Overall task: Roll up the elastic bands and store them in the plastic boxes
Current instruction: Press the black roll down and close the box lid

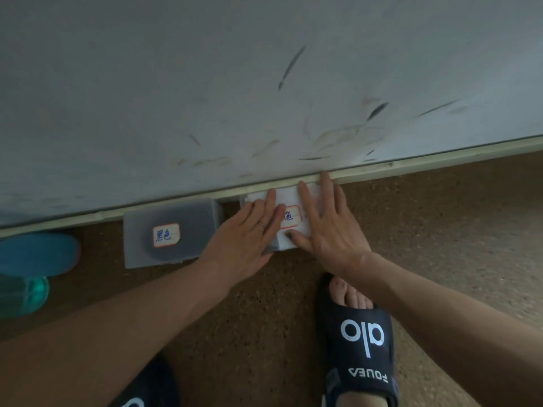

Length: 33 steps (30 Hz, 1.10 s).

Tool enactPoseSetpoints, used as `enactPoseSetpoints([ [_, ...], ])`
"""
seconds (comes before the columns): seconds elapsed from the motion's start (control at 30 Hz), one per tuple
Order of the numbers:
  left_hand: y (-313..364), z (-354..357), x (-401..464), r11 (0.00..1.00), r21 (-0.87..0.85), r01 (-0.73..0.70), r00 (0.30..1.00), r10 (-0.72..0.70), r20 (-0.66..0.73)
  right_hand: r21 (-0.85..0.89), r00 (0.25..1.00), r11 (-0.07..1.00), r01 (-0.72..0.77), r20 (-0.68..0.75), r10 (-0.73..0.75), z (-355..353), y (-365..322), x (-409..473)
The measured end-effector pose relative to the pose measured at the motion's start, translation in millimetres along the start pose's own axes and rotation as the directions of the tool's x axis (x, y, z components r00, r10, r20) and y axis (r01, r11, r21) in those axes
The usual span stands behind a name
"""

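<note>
Head camera looked down at a scuffed grey wall (205,83) meeting a speckled brown floor (440,230). Two lidded plastic boxes sat side by side against the skirting: a dark box (188,227) labelled in blue ink and, to its right, a white box (289,198). Both hands lay flat on the white box's lid, fingers straight and spread, the left hand (246,233) wearing a ring, the right hand (329,227) beside it. No elastic bands showed. A black sandal (361,342) stood below.

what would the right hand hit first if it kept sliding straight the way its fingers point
Probably the pale baseboard at the foot of the wall: the right hand lies flat on the white box, fingertips already near that strip.
</note>
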State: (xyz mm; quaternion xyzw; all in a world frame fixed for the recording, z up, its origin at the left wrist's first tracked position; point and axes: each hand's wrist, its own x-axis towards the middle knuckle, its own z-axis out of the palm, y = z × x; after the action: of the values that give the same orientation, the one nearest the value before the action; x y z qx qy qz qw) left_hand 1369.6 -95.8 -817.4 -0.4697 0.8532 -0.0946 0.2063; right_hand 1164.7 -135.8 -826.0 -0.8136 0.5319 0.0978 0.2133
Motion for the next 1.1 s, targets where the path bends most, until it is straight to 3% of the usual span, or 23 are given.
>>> enactPoseSetpoints([
  [0.17, 1, 7, 1, 1.0, 0.01, 0.007, 0.998, -0.006, -0.054, 0.007, 1.0, 1.0, -0.001, 0.014, 0.001, 1, -1, 0],
  [0.23, 5, 9, 0, 1.0, -0.011, -0.011, 1.0, 0.011, -0.009, 0.02, 1.0, 1.0, 0.007, 0.021, -0.008, 0, -1, -1],
  [0.37, 0, 8, 0, 0.999, 0.028, 0.029, 0.995, -0.026, -0.094, 0.034, 0.998, 0.999, 0.022, 0.052, -0.024, -3, -1, -1],
  [0.57, 2, -1, 2, 1.0, 0.0, 0.023, 0.999, -0.023, -0.043, -0.012, 0.993, 0.995, 0.098, 0.061, -0.097, 0, 3, 2],
  [0.83, 2, 3, 20, 0.996, -0.053, -0.066, 0.994, 0.061, -0.087, 0.031, 0.974, 0.986, 0.166, 0.149, -0.169, -7, 13, 3],
  [1.0, 0, 5, 16, 0.998, 0.003, -0.058, 0.994, 0.058, -0.094, -0.121, 0.979, 0.98, 0.156, 0.149, -0.137, -12, 8, 1],
  [1.1, -5, 2, 18, 0.99, -0.016, -0.14, 0.988, 0.139, -0.06, -0.167, 0.986, 0.976, 0.139, 0.116, -0.121, -10, 4, 3],
])
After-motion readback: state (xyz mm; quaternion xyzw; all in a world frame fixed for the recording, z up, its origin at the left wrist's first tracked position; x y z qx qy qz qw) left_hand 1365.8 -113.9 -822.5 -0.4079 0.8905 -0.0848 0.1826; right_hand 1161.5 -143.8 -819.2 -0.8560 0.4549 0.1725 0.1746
